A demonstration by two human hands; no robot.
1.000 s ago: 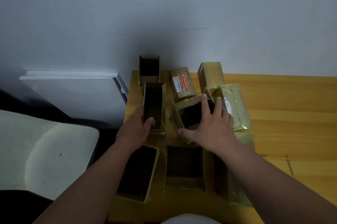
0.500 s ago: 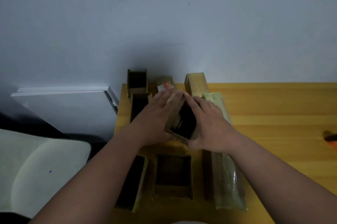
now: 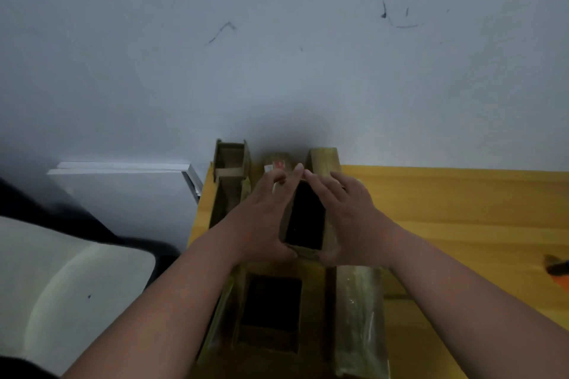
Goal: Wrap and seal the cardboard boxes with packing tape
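— While both hands cup it, where does the open box (image 3: 304,218) sit?

— Mid-cluster on the yellow surface (image 3: 462,218), lifted slightly (hard to be sure). Left hand (image 3: 261,218) and right hand (image 3: 351,218) curl their fingers (image 3: 320,181) round its side walls, gripping it.

— How will it handle?

— Light, thin cardboard, I'd judge; walls may buckle, so hold near the corners.

— Which way does it point?

— Mouth up toward the camera, long axis running away toward the wall (image 3: 277,70).
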